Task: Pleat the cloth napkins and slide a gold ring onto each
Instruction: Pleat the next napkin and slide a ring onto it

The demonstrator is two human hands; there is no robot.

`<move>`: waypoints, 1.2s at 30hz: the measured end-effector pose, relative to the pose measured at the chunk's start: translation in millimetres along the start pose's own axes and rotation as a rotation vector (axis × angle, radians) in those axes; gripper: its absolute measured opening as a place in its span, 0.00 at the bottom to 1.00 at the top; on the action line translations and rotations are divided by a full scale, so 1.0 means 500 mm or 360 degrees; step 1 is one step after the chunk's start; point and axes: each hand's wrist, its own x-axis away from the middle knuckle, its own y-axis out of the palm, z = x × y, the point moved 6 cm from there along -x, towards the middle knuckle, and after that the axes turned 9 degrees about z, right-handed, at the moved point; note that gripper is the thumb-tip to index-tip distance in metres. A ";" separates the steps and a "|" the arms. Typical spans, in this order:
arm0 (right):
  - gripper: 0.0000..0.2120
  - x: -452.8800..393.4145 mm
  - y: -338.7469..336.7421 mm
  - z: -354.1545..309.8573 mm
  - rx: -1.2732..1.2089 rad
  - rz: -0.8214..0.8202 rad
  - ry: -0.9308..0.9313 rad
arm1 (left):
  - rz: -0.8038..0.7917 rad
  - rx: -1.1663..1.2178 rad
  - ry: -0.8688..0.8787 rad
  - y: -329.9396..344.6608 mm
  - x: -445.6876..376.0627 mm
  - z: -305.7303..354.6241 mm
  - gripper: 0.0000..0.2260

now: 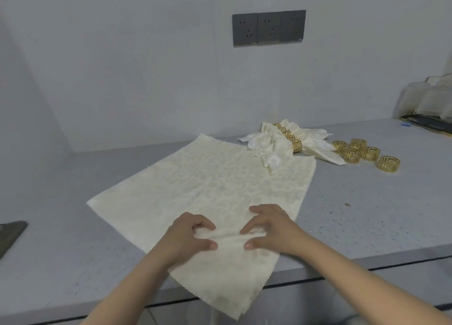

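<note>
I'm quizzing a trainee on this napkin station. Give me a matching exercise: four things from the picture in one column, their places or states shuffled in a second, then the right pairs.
Things:
1. flat napkin
2. finished napkins
3. loose gold rings
4. wall sockets

Places or states:
A. mounted on the wall above the counter
B. spread on the counter, its near corner hanging over the edge, a fold pinched up by the left hand and right hand
C. lying empty in a cluster on the counter, to the right
D. gathered and already ringed, at the back by the wall

Pairs: 1-B, 2-D, 3-C, 4-A
</note>
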 end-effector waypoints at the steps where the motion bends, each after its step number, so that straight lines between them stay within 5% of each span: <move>1: 0.11 -0.002 0.000 -0.003 -0.0012 0.0030 0.0013 | 0.0049 0.0063 -0.0012 -0.002 0.003 0.000 0.11; 5: 0.02 -0.014 -0.009 0.004 -0.0207 0.0234 0.0174 | 0.0197 0.0245 -0.0133 -0.009 0.004 -0.005 0.05; 7: 0.06 -0.021 -0.020 0.004 -0.0342 0.0269 0.0304 | 0.0259 0.0242 -0.0167 -0.022 0.000 -0.003 0.07; 13: 0.10 -0.052 -0.075 -0.056 -0.0144 0.0417 0.0092 | 0.0366 -0.0164 0.0075 -0.081 -0.014 0.044 0.12; 21: 0.12 -0.059 -0.118 -0.123 -0.0216 -0.0031 0.0070 | -0.0153 -0.0262 0.0036 -0.148 -0.015 0.074 0.12; 27: 0.13 -0.141 -0.092 -0.105 -0.0106 0.0099 0.0073 | 0.0055 -0.0267 -0.0051 -0.151 -0.071 0.034 0.13; 32: 0.05 -0.226 -0.046 -0.064 0.0054 0.0372 0.0118 | 0.0430 -0.0429 -0.0098 -0.133 -0.130 -0.008 0.10; 36: 0.09 -0.256 -0.009 -0.070 0.0088 0.0322 -0.0161 | 0.0539 -0.0275 0.0141 -0.102 -0.159 -0.026 0.06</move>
